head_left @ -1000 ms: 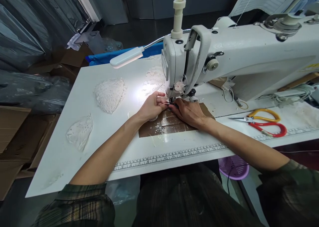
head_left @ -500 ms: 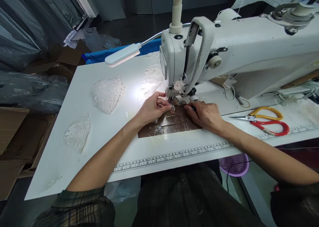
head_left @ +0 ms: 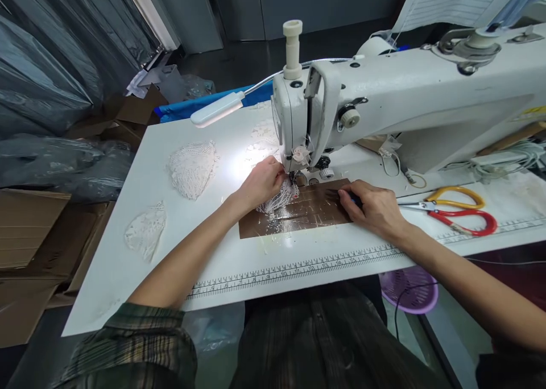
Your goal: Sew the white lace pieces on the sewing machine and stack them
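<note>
A: Lace piece (head_left: 279,197) is pinched in left hand (head_left: 261,183), just beside the needle under sewing machine (head_left: 384,102); fingertips that near risk a prick if the machine runs.
B: Right hand (head_left: 375,208) is closed on a small dark tool, blurred; could snag the lace. Count: three loose lace pieces (head_left: 191,166) on the table (head_left: 128,264); two scissors (head_left: 452,207); one lamp (head_left: 217,108).

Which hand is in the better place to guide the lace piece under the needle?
The left hand, probably. It already holds the white lace piece beside the presser foot. The right hand rests apart on the brown plate, gripping a small dark tool.
</note>
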Demonstrator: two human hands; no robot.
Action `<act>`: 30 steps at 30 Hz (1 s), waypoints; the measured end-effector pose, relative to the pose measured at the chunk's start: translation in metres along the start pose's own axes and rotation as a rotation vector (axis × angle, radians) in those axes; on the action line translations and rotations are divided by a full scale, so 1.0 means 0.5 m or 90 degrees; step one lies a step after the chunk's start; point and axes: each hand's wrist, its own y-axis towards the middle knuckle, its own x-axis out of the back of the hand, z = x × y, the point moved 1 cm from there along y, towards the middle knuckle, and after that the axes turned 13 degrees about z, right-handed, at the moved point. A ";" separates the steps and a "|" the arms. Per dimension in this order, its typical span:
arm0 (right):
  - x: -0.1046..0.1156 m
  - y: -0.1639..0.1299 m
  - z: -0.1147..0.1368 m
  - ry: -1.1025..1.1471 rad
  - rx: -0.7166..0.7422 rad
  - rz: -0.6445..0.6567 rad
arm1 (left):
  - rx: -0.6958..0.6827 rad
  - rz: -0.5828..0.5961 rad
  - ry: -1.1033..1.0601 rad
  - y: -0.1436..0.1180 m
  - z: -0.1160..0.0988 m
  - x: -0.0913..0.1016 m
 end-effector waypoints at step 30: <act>0.038 0.024 -0.098 0.084 -0.231 -0.188 | -0.154 -0.043 -0.200 0.035 -0.179 -0.079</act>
